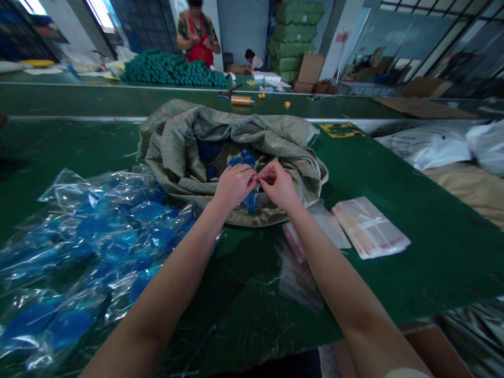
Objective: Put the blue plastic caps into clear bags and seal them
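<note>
My left hand (235, 185) and my right hand (280, 188) meet in front of a woven sack (169, 152), fingers closed in a pinch. Between them they grip the top edge of a clear plastic bag (251, 200), which hangs down with a blue item inside. The exact kind of the blue item cannot be made out. Several loose blue pieces (208, 150) lie within the sack's open mouth. Left of my left forearm spreads a heap of clear bags (114, 231) with blue pieces in them. Flat clear bags (297, 273) lie beside my right forearm.
A taped stack of flat clear bags (372, 227) lies on the green table (429, 252) at right. Farther back are a tape roll (242, 101) and a pile of green rolls (169, 71). A co-worker in a red apron (200, 47) stands behind. White sacks (429, 144) are at right.
</note>
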{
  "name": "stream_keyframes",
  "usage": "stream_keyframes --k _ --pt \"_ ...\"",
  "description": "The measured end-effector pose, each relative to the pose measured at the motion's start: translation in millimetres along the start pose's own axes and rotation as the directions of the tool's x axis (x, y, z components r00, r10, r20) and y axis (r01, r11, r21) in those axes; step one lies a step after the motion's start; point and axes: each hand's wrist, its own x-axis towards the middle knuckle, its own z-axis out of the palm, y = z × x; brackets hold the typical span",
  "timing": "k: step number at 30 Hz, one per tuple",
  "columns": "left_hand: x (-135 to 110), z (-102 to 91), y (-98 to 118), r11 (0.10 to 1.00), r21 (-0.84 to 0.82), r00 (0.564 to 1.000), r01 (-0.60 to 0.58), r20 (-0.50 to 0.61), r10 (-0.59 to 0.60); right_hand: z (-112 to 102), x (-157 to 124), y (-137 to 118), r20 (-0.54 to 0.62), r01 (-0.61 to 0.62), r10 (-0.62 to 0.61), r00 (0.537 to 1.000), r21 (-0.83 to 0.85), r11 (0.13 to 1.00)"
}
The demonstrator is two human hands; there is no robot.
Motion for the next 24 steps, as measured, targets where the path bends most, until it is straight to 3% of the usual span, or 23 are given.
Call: stream_keyframes --k 10,17,24 --pt "-0.5 -2.5 -2.4 0.999 -0.045 1.0 0.012 0.018 -0.011 2.3 1.1 5.1 -0.013 -0.008 0.008 1.0 0.004 1.0" --pt "0.7 -9.5 0.5 0.998 0.054 0.995 -0.019 0.095 0.014 2.1 4.2 9.3 -0.073 0.028 -0.036 0.997 -0.108 0.994" --pt "1.3 -9.8 7.0 0.993 0.118 0.993 0.009 0.119 -0.024 2.0 2.0 6.3 -0.114 -0.023 0.0 0.993 -0.198 0.98"
